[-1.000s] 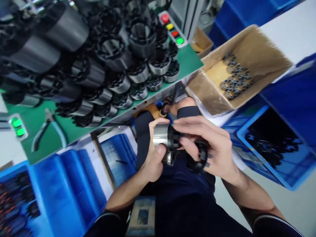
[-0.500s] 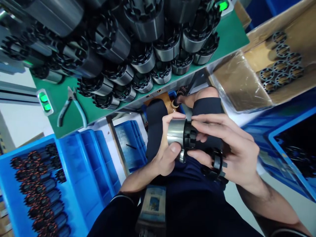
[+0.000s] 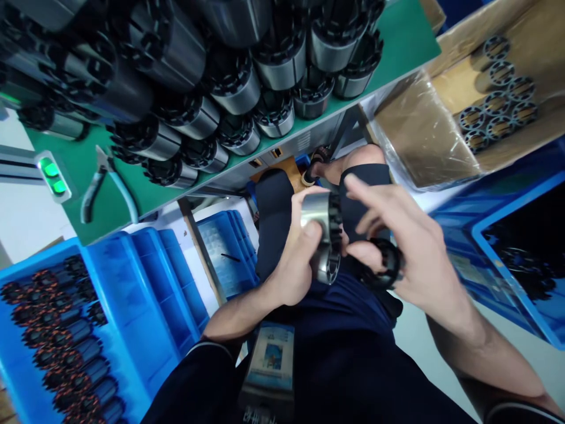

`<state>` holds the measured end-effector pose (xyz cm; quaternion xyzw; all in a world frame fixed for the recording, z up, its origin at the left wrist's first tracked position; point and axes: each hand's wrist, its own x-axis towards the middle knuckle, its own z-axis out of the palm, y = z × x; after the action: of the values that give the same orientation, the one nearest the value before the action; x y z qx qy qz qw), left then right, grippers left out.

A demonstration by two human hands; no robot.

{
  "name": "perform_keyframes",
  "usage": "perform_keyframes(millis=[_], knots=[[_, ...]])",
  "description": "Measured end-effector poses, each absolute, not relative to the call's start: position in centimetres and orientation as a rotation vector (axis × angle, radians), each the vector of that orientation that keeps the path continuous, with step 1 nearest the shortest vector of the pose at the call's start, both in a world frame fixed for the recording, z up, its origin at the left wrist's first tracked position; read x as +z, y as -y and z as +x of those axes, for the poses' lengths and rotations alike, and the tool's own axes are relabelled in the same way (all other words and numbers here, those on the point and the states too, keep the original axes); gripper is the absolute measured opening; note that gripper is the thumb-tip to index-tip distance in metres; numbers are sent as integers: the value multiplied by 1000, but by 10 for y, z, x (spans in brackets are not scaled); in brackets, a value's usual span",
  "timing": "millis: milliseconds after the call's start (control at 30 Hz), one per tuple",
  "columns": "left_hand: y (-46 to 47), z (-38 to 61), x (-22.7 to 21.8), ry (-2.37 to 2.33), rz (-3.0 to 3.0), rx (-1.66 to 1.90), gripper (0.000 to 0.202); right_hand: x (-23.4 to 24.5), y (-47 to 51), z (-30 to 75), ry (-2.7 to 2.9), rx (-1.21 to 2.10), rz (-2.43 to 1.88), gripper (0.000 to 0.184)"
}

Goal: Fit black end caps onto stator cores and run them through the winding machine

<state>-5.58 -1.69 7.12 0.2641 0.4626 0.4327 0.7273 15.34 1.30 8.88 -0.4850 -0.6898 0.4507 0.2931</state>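
Above my lap, my left hand (image 3: pixel 295 259) grips silver metal stator cores (image 3: pixel 314 207), with its thumb across the near side. A black toothed ring (image 3: pixel 335 215) sits at the right end of the upper core. A second core (image 3: pixel 327 265) shows below it, its open end toward me. Just right of them is my right hand (image 3: pixel 410 247), index finger raised and apart from the cores. Black plastic rings (image 3: pixel 388 264) are held in its lower fingers and palm; how many is hidden.
Many stator cores (image 3: pixel 238 88) with black toothed ends stand piled on the green bench (image 3: pixel 406 47). Cutting pliers (image 3: pixel 106 182) lie at its left. A blue crate (image 3: pixel 110 282) holds wound parts at left. A cardboard box (image 3: pixel 428 141) with metal cores and a blue bin (image 3: pixel 481 229) are at right.
My right fingers have come off the black ring at the core's end and lifted. That ring now sticks out less. The cores have tilted in my left hand, and the whole view has shifted slightly.
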Motion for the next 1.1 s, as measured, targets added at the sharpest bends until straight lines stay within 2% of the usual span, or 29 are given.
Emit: perform_keyframes(millis=[133, 200, 300, 367, 533, 600, 767, 1100], knots=[[2, -43, 82, -1157, 276, 973, 62, 97, -16, 175, 1931, 1251, -1352, 31], [-2, -41, 81, -1222, 268, 1013, 57, 98, -10, 180, 1913, 1287, -1365, 29], [0, -37, 75, -1246, 278, 1132, 62, 96, 1, 175, 1689, 1339, -1392, 36], [3, -34, 73, -1242, 257, 1150, 65, 93, 6, 165, 1563, 1262, -1322, 36], [3, -29, 84, -1318, 125, 1046, 58, 82, 11, 141, 1639, 1050, -1163, 56], [1, -30, 88, -1336, 139, 1034, 59, 78, 12, 135, 1682, 1035, -1186, 58], [0, -32, 89, -1335, 179, 1044, 67, 78, 14, 136, 1774, 1073, -1175, 61], [-3, -35, 90, -1316, 159, 1057, 66, 76, 16, 137, 1681, 1173, -1157, 79]])
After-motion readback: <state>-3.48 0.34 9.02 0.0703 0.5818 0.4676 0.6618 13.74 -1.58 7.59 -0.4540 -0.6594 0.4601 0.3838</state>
